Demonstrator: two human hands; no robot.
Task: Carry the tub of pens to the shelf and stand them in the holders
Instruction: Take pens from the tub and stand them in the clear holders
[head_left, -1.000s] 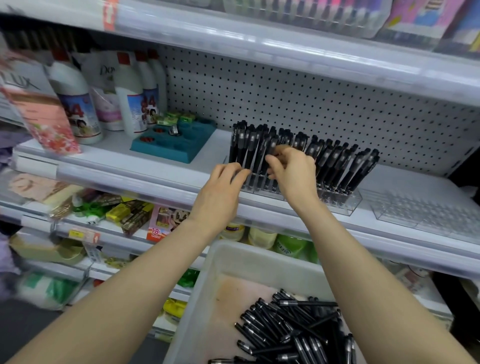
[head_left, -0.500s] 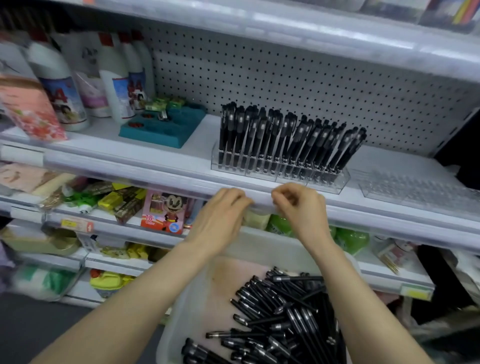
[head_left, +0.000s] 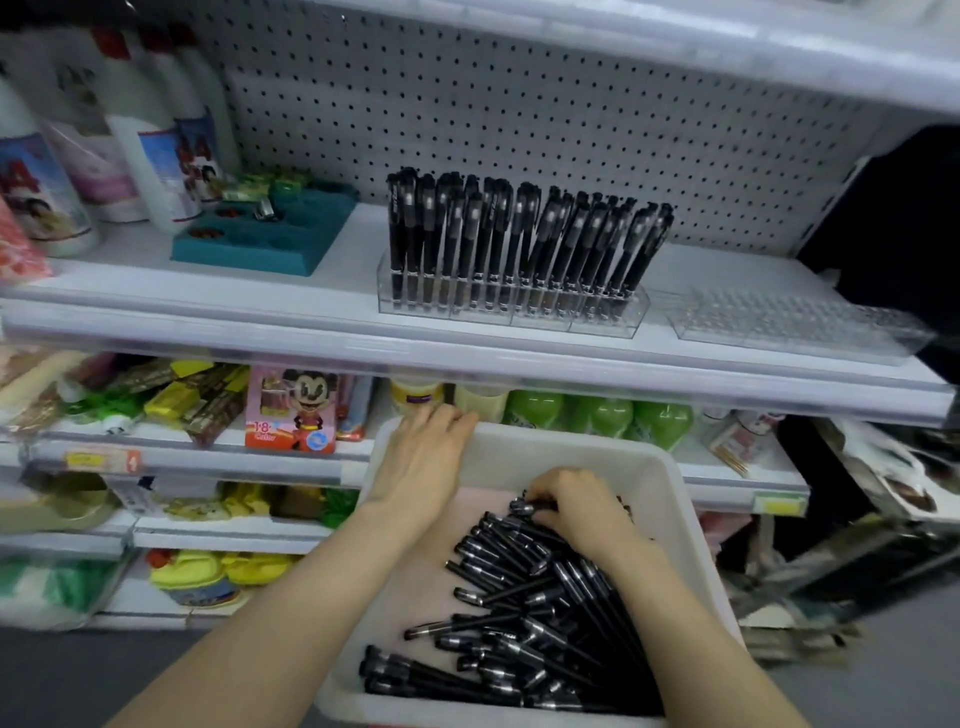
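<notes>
head view: white metal shelf (head_left: 311, 291) with a perforated back panel spans the frame. lower and nearer the person is the white rectangular plastic tub (head_left: 670, 483), its far rim level with the next shelf down. loose black pens (head_left: 545, 623) lie heaped across the tub's right half and near end, on a pinkish floor. on the shelf board a clear acrylic holder (head_left: 514, 306) stands near the front edge, filled with upright black capped pens (head_left: 519, 234), some leaning right. a second clear acrylic holder (head_left: 795, 325) lies just to its right. a teal moulded tray (head_left: 270, 239) lies to its left, beside white bottles (head_left: 150, 156). left hand (head_left: 421, 457) rests on the tub's far left rim, fingers relaxed and fairly straight, grasping nothing. right hand (head_left: 576, 509) is down in the tub at the far end of the heap, fingers curled around one or more of the loose black pens.
</notes>
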